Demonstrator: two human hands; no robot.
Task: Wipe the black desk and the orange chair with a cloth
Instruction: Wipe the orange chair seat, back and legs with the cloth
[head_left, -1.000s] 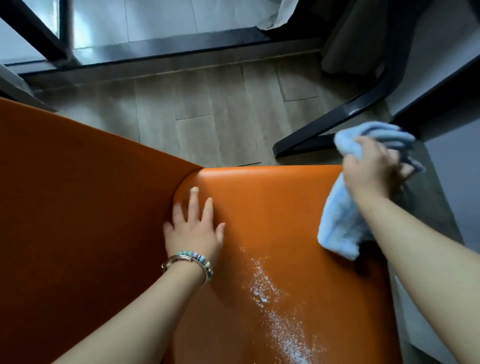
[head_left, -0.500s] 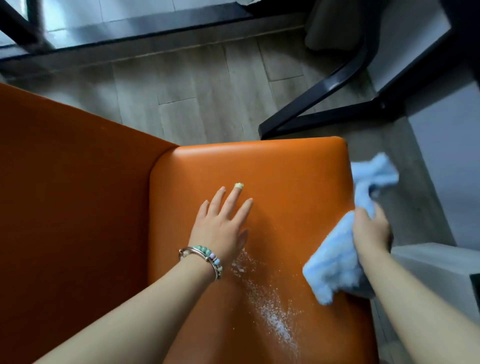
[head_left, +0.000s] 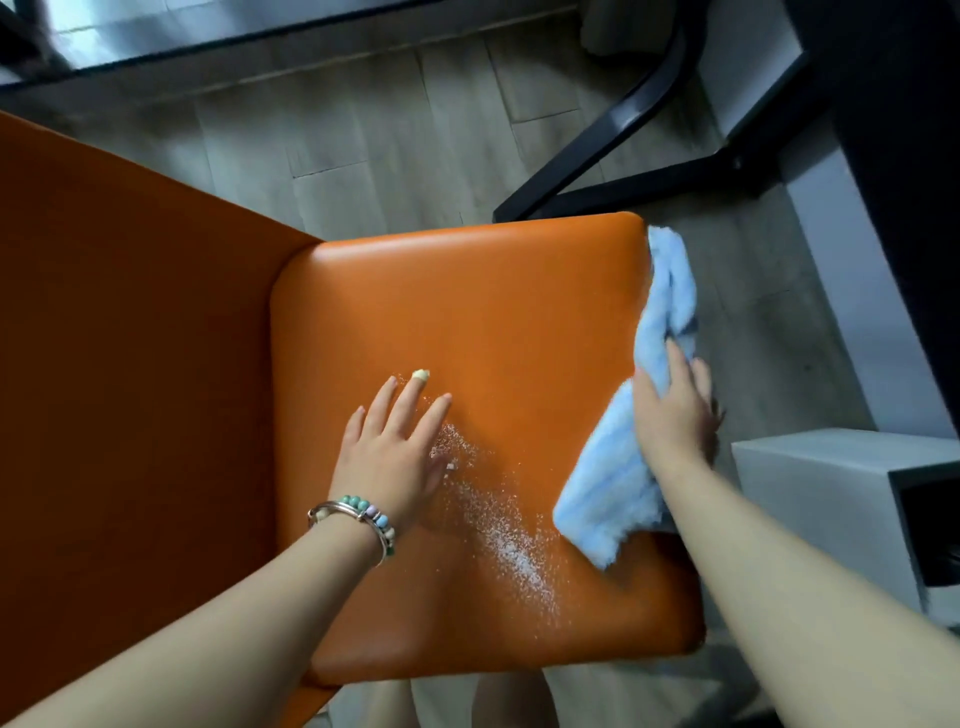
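The soft, light blue cloth (head_left: 618, 478) drapes limply over the orange chair (head_left: 467, 322) seat's right edge, bunched in the right hand (head_left: 672, 410) grip, best held mid-fold, while the left hand (head_left: 395, 447) lies flat.

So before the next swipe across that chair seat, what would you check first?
1. Cloth held by right hand: ok.
2. Cloth touching the seat: ok, at its right edge.
3. White powder gone: not ok, a streak remains mid-seat.
4. Left hand out of the wiping path: not ok, it rests flat beside the powder.
5. Cloth clean enough: cannot tell.
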